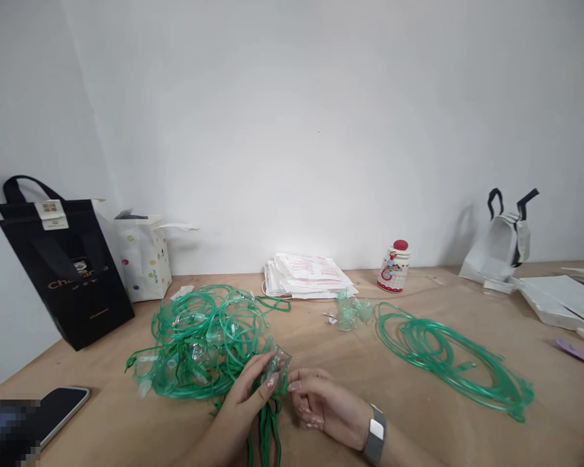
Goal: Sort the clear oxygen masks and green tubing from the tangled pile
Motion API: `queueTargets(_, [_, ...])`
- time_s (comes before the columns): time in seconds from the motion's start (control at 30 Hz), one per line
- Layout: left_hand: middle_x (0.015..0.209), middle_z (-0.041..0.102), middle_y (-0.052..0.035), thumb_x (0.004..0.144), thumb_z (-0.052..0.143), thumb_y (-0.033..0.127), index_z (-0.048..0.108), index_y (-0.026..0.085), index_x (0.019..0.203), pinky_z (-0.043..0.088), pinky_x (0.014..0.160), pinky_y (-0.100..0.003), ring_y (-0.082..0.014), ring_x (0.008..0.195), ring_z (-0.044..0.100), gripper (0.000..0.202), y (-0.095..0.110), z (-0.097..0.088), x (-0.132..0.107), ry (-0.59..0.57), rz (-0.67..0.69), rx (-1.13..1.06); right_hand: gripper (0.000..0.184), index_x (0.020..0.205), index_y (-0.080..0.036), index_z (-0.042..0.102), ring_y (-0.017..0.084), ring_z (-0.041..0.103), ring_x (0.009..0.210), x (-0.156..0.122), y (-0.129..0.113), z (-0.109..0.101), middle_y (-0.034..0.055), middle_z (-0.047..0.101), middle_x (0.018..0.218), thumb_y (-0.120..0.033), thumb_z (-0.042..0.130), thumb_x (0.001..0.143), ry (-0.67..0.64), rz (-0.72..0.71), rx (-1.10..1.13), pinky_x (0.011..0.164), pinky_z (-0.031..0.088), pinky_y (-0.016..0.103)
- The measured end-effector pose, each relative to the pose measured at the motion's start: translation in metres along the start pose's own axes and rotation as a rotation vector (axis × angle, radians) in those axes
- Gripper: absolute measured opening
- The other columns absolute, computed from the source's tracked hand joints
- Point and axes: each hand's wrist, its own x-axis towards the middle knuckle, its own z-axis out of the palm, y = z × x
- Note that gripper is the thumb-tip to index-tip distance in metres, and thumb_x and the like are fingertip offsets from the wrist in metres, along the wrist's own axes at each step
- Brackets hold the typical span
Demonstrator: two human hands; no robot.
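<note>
My left hand [254,392] is closed around a clear green plastic mask [283,358], its thumb and fingers on the mask's sides. Green elastic straps [265,431] hang down from under that hand. Close by on the right, my right hand [328,405] has its fingers curled in, the tips at the mask's edge by a green strap; what they pinch is hidden. Left of both hands lies a tangled pile of green tubing [209,383] with clear masks and straps mixed in. Small clear green plastic pieces [348,314] lie beyond the right hand.
Loose green tubing [433,350] lies coiled at right. Along the wall stand a black bag [73,279], a dotted white bag [143,259], stacked printed packets [306,275], a red-topped bottle [394,269] and a white bag [494,250]. A phone [61,412] lies front left, white packets [564,301] far right.
</note>
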Motion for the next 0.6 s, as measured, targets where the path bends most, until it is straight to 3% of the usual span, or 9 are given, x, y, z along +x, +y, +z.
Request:
queueTargets(0.17, [0.129, 0.054, -0.0053, 0.077, 0.059, 0.044, 0.061, 0.023, 0.115, 0.026, 0.108, -0.035, -0.0226, 0.126, 0.04, 0.044, 0.0003, -0.0011, -0.0005, -0.015, -0.006, -0.006, 0.022, 0.062, -0.014, 0.051, 0.002, 0.027, 0.032, -0.0001, 0.0015, -0.0038, -0.0064, 0.048, 0.044, -0.031, 0.057, 0.075, -0.045, 0.067, 0.033, 0.04, 0.019, 0.02])
queueTargets(0.33, [0.129, 0.054, -0.0069, 0.076, 0.06, 0.045, 0.062, 0.022, 0.113, 0.027, 0.107, -0.037, -0.0241, 0.125, 0.042, 0.044, 0.0024, -0.0005, -0.0007, -0.057, 0.003, 0.008, 0.02, 0.065, -0.015, 0.049, 0.002, 0.025, 0.032, 0.0007, 0.0029, -0.0034, -0.0089, 0.045, 0.042, -0.025, 0.066, 0.071, -0.041, 0.014, 0.049, 0.04, 0.012, 0.019])
queueTargets(0.6, [0.125, 0.057, -0.007, 0.074, 0.06, 0.049, 0.065, 0.022, 0.109, 0.029, 0.106, -0.039, -0.0261, 0.123, 0.044, 0.044, 0.008, 0.0022, -0.0013, -0.011, -0.011, -0.019, 0.018, 0.063, -0.016, 0.049, 0.003, 0.028, 0.032, -0.0014, 0.0012, -0.0011, -0.0089, 0.045, 0.039, -0.017, 0.066, 0.066, -0.046, 0.021, 0.039, 0.039, 0.017, 0.019])
